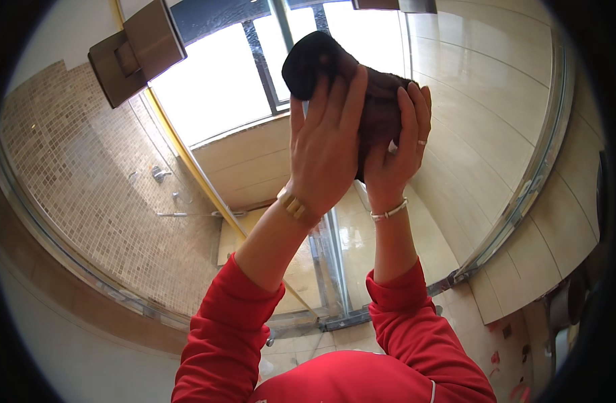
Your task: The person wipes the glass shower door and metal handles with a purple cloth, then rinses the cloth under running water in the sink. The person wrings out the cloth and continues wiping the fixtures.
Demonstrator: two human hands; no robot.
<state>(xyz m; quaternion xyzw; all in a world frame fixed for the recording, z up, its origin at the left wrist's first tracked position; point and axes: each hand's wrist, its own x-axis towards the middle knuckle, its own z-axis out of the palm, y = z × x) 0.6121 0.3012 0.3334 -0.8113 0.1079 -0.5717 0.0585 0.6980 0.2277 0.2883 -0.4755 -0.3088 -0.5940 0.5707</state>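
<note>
A dark, bunched cloth (382,117) is raised between my two hands, against the bright window. My left hand (326,144) lies along its left side, with the back of the hand showing and the fingers reaching up over a black end. On the right side my right hand (398,151) grips the cloth, its fingers bent around the edge and the thumb against the near face. Part of the cloth is hidden behind the fingers of my left hand. Both forearms rise from below in red sleeves.
A metal door hinge (136,54) juts out at the upper left, above a yellow-edged glass panel (187,158). Behind the glass, a shower valve (160,174) sits on the mosaic wall. A bright window (214,74) stands ahead. A dark-based metal frame (348,322) crosses the floor.
</note>
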